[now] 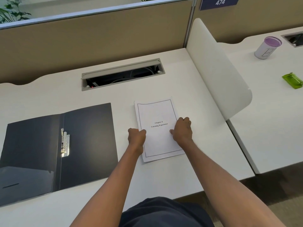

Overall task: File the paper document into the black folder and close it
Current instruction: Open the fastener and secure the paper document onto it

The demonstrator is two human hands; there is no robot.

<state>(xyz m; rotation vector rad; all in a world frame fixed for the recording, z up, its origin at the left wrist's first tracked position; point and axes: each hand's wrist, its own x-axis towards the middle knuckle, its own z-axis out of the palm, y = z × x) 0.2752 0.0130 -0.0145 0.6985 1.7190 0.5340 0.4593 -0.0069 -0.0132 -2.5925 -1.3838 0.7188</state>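
The paper document [157, 128] lies flat on the white table [188, 79], just right of the open black folder [57, 149]. The left hand [136, 135] pinches its left edge in a closed grip; the right hand [182, 131] clamps its right edge.

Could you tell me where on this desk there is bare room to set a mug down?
Bare desk lies right of the cable slot, up to the white divider, and in the strip between the slot and the paper. It is tight between the open black folder and the paper, where the left hand sits.
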